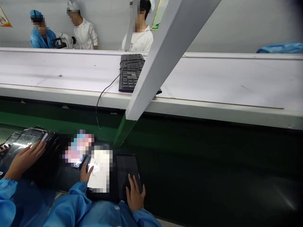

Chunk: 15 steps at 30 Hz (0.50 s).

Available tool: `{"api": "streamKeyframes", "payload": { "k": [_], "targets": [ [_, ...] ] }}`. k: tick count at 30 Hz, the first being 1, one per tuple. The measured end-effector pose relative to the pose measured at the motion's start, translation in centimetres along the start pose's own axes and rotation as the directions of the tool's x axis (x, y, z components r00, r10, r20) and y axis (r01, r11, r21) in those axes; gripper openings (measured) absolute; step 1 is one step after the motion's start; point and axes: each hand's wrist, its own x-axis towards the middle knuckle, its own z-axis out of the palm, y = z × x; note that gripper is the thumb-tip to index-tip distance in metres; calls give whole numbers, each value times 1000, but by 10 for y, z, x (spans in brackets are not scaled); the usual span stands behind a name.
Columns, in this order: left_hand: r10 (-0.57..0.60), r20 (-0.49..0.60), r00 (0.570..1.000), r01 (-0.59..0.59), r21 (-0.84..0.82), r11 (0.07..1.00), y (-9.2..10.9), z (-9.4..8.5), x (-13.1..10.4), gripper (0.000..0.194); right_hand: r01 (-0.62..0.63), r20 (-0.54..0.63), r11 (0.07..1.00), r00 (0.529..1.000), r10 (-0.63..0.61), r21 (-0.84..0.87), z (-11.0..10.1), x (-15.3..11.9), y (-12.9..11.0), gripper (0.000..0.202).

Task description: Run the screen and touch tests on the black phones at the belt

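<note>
My left hand is closed on a small dark glossy device, held above a white sheet that is blurred out. My right hand lies flat, fingers spread, on the lower part of a black tablet lying on the dark green belt. Both my arms are in blue sleeves. The tablet's screen is dark.
At the far left a co-worker's hand rests on a stack of black tablets. A white slanted beam crosses above. A black keyboard with a cable lies on the white shelf. Three people stand behind it.
</note>
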Motion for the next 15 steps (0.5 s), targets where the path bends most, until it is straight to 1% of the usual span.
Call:
{"api": "streamKeyframes", "payload": {
  "k": [4,6,8,9,11,13,15],
  "targets": [
    [-8,30,1000,9,-52,999,-8,-3,5,53,-3,-91,998,996,9,60,7,-10,10,60],
    [-23,43,999,26,-77,997,-10,-4,6,49,-42,-143,998,988,49,52,12,-13,12,62],
    [-40,47,998,44,-93,995,-9,-6,6,46,-77,-159,996,984,83,40,17,-15,13,65],
    [-48,47,998,52,-99,994,-8,-6,6,45,-76,-155,996,985,81,39,19,-15,13,65],
    [-61,46,997,66,-109,992,-4,-8,6,41,-8,-139,999,990,15,47,22,-13,13,61],
    [-77,54,996,83,-117,990,2,-10,6,38,121,-119,990,986,-113,66,19,-8,11,56],
    [-96,72,993,105,-124,987,8,-13,6,36,259,-92,962,964,-251,87,12,-2,4,54]
  ]
}}
